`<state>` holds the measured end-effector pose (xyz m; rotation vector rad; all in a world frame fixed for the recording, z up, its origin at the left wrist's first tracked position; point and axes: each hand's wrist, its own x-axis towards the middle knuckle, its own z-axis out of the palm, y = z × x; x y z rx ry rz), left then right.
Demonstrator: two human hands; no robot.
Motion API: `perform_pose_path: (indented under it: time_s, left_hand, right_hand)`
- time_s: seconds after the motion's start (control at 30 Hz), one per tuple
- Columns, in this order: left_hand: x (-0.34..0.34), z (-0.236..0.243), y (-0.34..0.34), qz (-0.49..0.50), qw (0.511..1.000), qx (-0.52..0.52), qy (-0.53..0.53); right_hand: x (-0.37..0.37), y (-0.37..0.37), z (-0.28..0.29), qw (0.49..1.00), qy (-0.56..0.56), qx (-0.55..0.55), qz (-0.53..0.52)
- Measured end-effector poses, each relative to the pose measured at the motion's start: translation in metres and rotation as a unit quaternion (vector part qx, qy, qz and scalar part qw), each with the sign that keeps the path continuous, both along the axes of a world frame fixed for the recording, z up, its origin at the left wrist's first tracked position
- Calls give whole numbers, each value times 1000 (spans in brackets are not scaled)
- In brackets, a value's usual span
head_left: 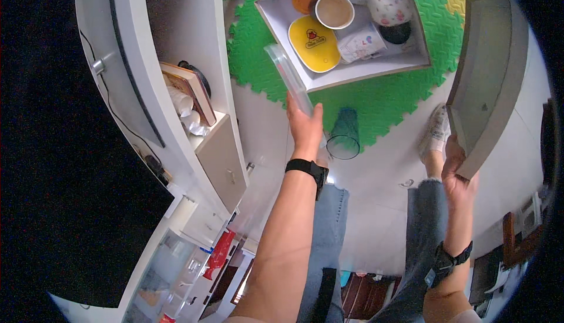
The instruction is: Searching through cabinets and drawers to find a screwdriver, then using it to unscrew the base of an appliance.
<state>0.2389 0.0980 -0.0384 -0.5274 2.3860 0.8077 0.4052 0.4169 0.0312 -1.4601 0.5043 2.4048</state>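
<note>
- Holding seems the step: the left hand (305, 126) curls its fingers round a clear plastic piece (288, 75), by the left edge of the box (402, 59).
- The right hand (460, 182) clasps a grey tray (487, 67), fingers partly hidden, off the mat's (385, 111) right edge.
- Next calls for, I judge, clearing the glass (345, 128).

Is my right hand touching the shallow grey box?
Touching: the head view shows your right hand gripping the shallow grey box at its lower end.

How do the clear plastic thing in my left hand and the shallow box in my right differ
The clear plastic thing is see-through; the shallow box is grey and looks opaque. The clear plastic thing looks slim, the shallow box broader. Both are held one-handed.
</note>
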Motion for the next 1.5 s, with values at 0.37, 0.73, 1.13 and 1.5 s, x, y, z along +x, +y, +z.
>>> perform_pose_path:
  time_s: [0.37, 0.73, 1.13, 1.5]
  left_hand:
    - [-13, 16, 13, 1, 1000, -16, 4]
    - [-57, 48, 98, -284, 924, -177, 188]
    - [-46, 26, 40, -183, 950, -220, 127]
    - [-37, 12, -17, 43, 996, -53, 50]
  right_hand:
    - [-33, -1, 22, 997, -54, -43, 23]
    - [-52, 3, 29, 973, -221, 42, 51]
    - [-30, 6, 18, 998, 7, -56, -26]
    - [-32, 0, 17, 998, -44, 16, 33]
